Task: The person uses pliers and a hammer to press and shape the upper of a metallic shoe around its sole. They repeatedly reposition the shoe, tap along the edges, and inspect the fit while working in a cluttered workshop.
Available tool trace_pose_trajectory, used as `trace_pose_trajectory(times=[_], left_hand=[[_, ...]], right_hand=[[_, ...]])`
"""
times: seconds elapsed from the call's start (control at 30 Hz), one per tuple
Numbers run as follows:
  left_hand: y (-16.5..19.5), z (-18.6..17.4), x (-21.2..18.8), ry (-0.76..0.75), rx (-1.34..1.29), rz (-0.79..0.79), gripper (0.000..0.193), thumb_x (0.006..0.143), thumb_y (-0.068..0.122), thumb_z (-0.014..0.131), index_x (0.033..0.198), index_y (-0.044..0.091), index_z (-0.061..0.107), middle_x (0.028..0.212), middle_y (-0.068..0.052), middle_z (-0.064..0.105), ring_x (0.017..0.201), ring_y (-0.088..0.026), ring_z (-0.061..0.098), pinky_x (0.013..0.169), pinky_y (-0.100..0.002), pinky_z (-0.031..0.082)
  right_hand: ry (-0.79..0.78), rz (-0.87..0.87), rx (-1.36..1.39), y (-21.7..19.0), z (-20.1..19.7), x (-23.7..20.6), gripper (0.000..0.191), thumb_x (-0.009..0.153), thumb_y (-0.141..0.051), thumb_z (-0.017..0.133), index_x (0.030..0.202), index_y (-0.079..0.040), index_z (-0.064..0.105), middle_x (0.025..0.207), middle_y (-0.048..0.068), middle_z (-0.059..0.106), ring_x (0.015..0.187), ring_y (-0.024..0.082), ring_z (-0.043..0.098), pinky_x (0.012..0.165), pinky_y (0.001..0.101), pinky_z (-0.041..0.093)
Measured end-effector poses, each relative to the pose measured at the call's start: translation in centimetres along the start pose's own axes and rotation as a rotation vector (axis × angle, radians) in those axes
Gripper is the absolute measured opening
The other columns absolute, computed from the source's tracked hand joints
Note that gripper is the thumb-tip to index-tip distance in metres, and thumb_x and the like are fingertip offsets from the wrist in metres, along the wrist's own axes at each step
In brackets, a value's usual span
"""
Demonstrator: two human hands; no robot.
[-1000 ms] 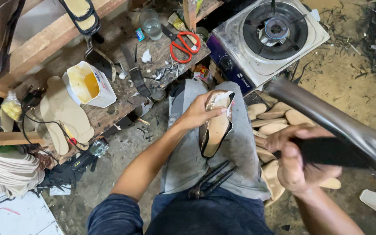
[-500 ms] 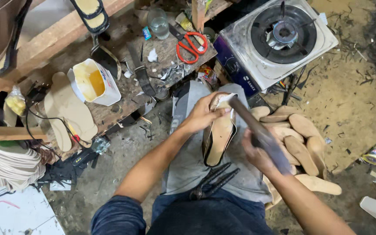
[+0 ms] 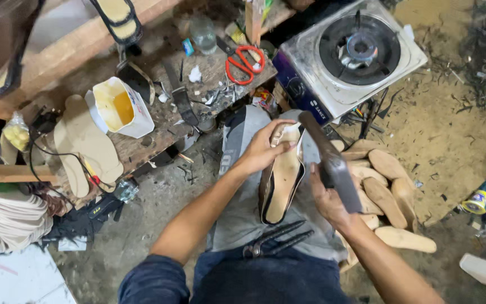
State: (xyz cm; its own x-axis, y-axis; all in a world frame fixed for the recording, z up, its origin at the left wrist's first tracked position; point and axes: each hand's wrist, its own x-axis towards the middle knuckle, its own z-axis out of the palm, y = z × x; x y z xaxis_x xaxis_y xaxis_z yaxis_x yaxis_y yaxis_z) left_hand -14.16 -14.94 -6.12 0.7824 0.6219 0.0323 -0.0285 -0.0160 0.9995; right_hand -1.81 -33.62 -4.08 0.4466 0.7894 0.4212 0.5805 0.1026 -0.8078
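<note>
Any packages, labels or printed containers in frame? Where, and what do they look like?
Cut-open carton: on the bench, left of centre; white, yellow glue-like stuff inside.
Gas stove label: small print on its dark blue front panel, top centre.
Small tin: on the ground at far right; round, yellow and white.

Scissors [image 3: 244, 61] lie left of the stove [image 3: 351, 53], behind the shoe [image 3: 279, 175].

left hand [image 3: 262, 149] steadying shoe sole [image 3: 281, 177], right hand [image 3: 328, 197] gripping dark tool [image 3: 330, 160]
</note>
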Motion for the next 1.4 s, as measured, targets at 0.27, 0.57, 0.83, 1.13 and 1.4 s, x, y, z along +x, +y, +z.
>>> trace_pose_trajectory(times=[0.27, 0.57, 0.83, 1.13, 1.4], left_hand=[[-0.1, -1.5, 0.6, -0.292, -0.566, -0.066, 0.07, 0.096, 0.05, 0.057, 0.149, 0.005, 0.049, 0.146, -0.008, 0.057, 0.136, -0.018, 0.054, 0.118, -0.035, 0.041], [-1.1, -0.9, 0.7, -0.408, -0.841, -0.275, 0.105, 0.094, 0.085, 0.017, 0.153, 0.004, 0.049, 0.141, -0.018, 0.062, 0.131, -0.025, 0.06, 0.115, -0.041, 0.043], [-0.3, -0.6, 0.3, -0.341, -0.773, -0.405, 0.103, 0.09, 0.084, 0.017, 0.151, 0.007, 0.048, 0.138, -0.01, 0.064, 0.129, -0.022, 0.06, 0.113, -0.041, 0.045], [-1.3, -1.0, 0.4, -0.317, -0.663, -0.353, 0.102, 0.091, 0.083, 0.016, 0.151, 0.008, 0.049, 0.14, -0.008, 0.062, 0.132, -0.02, 0.055, 0.114, -0.039, 0.041], [-1.8, -0.7, 0.8, -0.293, -0.686, -0.292, 0.101, 0.094, 0.083, 0.018, 0.148, 0.005, 0.053, 0.14, -0.012, 0.061, 0.131, -0.022, 0.056, 0.116, -0.041, 0.039]], right_hand=[[-0.307, 0.304, -0.25, -5.8, -3.6, 5.1, 0.031, 0.091, -0.013, 0.072, 0.119, -0.001, 0.064, 0.081, 0.015, 0.066, 0.069, 0.02, 0.063, 0.066, 0.0329, 0.051], [-0.565, 0.055, 0.002, -12.0, -6.2, 7.6, 0.031, 0.095, -0.027, 0.069, 0.106, -0.002, 0.054, 0.075, 0.014, 0.06, 0.064, 0.022, 0.06, 0.056, 0.0352, 0.049], [-0.365, -0.039, -0.287, -9.8, -5.8, 5.6, 0.025, 0.089, -0.022, 0.072, 0.105, -0.005, 0.063, 0.076, 0.022, 0.069, 0.064, 0.037, 0.068, 0.058, 0.0462, 0.053], [-0.251, 0.107, -0.056, -4.0, -4.0, 1.7, 0.011, 0.099, -0.014, 0.068, 0.093, -0.005, 0.064, 0.075, 0.013, 0.061, 0.066, 0.023, 0.059, 0.061, 0.0331, 0.049], [-0.062, 0.173, 0.258, -2.2, -1.2, -0.6, 0.016, 0.095, -0.009, 0.069, 0.106, -0.002, 0.061, 0.089, 0.011, 0.063, 0.072, 0.019, 0.062, 0.066, 0.0344, 0.052]])
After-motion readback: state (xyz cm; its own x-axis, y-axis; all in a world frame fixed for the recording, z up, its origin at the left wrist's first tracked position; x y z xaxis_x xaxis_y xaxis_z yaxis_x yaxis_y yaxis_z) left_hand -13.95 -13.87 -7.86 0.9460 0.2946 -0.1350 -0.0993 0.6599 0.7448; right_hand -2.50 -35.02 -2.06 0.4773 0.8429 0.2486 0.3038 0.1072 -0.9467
